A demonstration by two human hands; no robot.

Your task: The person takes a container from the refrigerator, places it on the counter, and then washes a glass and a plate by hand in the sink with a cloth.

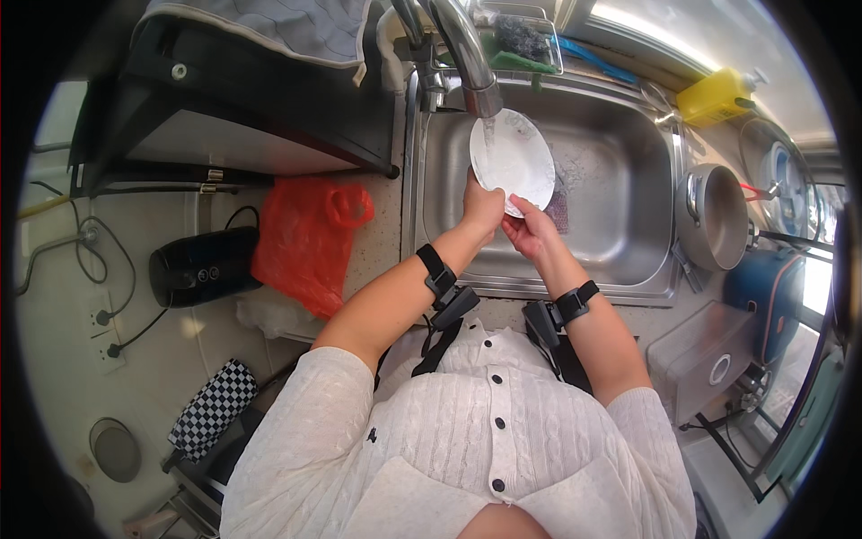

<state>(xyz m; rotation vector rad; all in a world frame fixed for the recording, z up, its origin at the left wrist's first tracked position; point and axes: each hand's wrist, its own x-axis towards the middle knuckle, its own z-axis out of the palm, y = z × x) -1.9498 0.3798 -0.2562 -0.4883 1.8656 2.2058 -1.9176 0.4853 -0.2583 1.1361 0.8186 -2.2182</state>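
A white plate (522, 158) is tilted under the metal faucet (482, 94), and running water (490, 131) strikes its upper left part. My left hand (483, 210) grips the plate's lower left rim. On the lower right rim, my right hand (531, 229) pinches it with the thumb on top. Both hands are over the stainless steel sink (619, 195). A dark reddish mesh cloth or scrubber (559, 212) lies on the sink floor, partly hidden by the plate. Foamy water shows beside it.
A wire rack holds a steel wool scrubber (522, 37) behind the sink. A yellow pump bottle (715, 98) and a pot (715, 215) stand to the right. At left are a red plastic bag (306, 242) and a black rack (256, 101) rising close to the sink.
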